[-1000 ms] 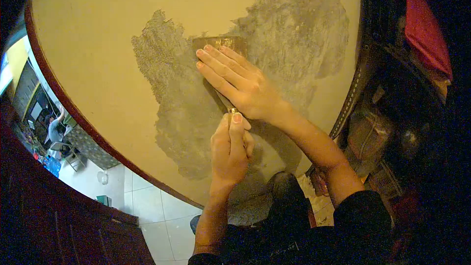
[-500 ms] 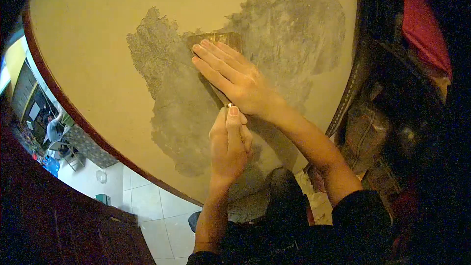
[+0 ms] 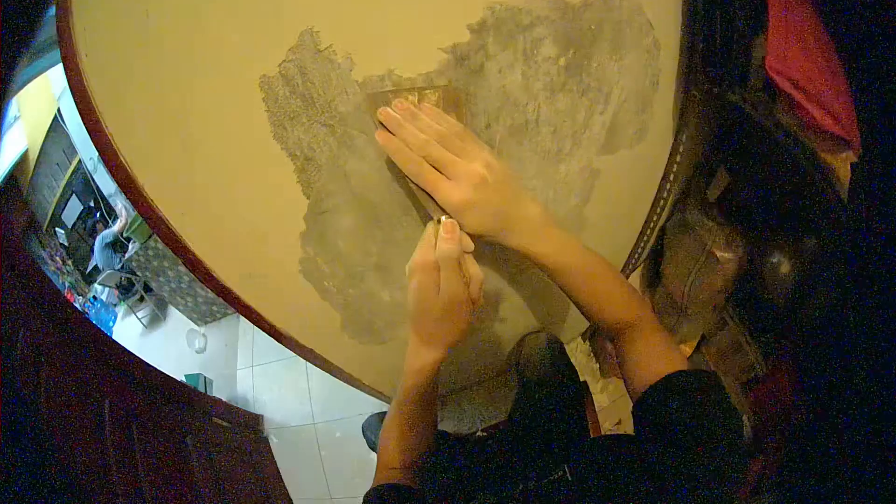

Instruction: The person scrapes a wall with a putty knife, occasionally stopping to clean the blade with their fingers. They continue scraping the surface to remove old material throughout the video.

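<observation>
A wide-bladed scraper (image 3: 454, 97) lies against a yellow wall (image 3: 215, 168), with its blade edge uppermost. My left hand (image 3: 442, 285) is closed round its handle, and the thumb points up toward the blade. Across the blade rests my right hand (image 3: 457, 173), fingers stretched out flat and pressing it to the wall. Most of the blade and handle is hidden by the hands. Around the scraper spreads a rough grey patch (image 3: 551, 75) where the yellow paint is gone, its edges ragged.
Dark red trim (image 3: 149, 219) borders the wall at left, beside a dark panelled door (image 3: 140, 429). Beyond it are a tiled floor (image 3: 313, 429) and another person (image 3: 110, 245) near a chair. At right, cluttered dark items and a red cloth (image 3: 810, 61) sit in shadow.
The whole view has shifted, so the wall sits slightly lower and farther right. Both hands and the scraper have slid a little down the wall, keeping the same hold.
</observation>
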### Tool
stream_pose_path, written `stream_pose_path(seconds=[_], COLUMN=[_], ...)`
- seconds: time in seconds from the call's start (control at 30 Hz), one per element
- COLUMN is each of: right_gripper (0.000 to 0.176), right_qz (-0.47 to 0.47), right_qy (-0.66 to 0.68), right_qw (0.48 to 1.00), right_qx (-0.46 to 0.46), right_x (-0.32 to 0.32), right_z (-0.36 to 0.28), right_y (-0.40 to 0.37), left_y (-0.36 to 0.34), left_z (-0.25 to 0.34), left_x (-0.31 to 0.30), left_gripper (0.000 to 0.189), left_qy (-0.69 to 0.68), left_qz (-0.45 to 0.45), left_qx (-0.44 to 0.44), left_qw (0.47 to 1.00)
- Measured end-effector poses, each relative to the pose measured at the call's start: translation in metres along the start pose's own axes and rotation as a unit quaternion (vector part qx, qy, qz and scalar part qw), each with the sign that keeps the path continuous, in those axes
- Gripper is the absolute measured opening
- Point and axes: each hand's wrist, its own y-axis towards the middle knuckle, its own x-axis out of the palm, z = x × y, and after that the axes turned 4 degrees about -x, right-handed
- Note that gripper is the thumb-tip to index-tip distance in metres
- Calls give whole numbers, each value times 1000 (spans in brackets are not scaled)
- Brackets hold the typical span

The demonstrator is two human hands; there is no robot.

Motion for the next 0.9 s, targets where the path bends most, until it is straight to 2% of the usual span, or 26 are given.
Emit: stream_pose_path(seconds=[0.07,0.1,0.17,0.2,0.27,0.3,0.33,0.37,0.47,0.5,0.57,0.63,0.7,0.77,0.9], right_gripper=[44,44,45,45,45,44,44,44,44,44,44,44,44,45,47], right_qz=[-3,3,9,10,9,7,7,10,30,36,48,12,3,-10,-23], right_qy=[6,-4,-14,-13,-9,-3,0,-1,-19,-19,-25,3,15,29,19], right_qw=[1000,1000,1000,1000,1000,1000,1000,1000,999,999,998,1000,1000,999,999], right_qx=[8,-3,-13,-7,1,3,3,1,-15,-18,-27,-11,1,18,35], right_x=[2,1,1,1,2,4,6,7,6,5,2,1,5,7,4], right_z=[0,6,8,8,2,-1,-2,2,16,20,23,6,-10,-17,-21], right_y=[1,6,8,8,3,-3,-5,0,24,34,40,26,6,-2,-2], left_y=[-1,0,7,16,13,5,-3,-1,31,37,30,10,-4,-15,-15], left_z=[-7,-9,-12,-13,-9,0,9,12,15,24,42,41,7,2,-1], left_x=[-4,-8,-9,-6,-3,-3,-3,-2,-4,-7,-12,-14,-14,-11,-15], left_gripper=[34,16,26,15,31,31,30,31,33,34,36,38,39,40,38], left_qy=[36,136,235,227,217,87,-43,-59,30,16,-52,-31,27,-17,-17], left_qz=[5,2,-4,20,44,-12,-10,-8,6,0,-22,-19,-12,-4,3], left_qx=[6,27,48,151,248,50,-154,-187,-21,-23,-128,-176,-37,-124,-131], left_qw=[999,990,971,962,943,995,987,981,999,1000,990,984,999,992,991])
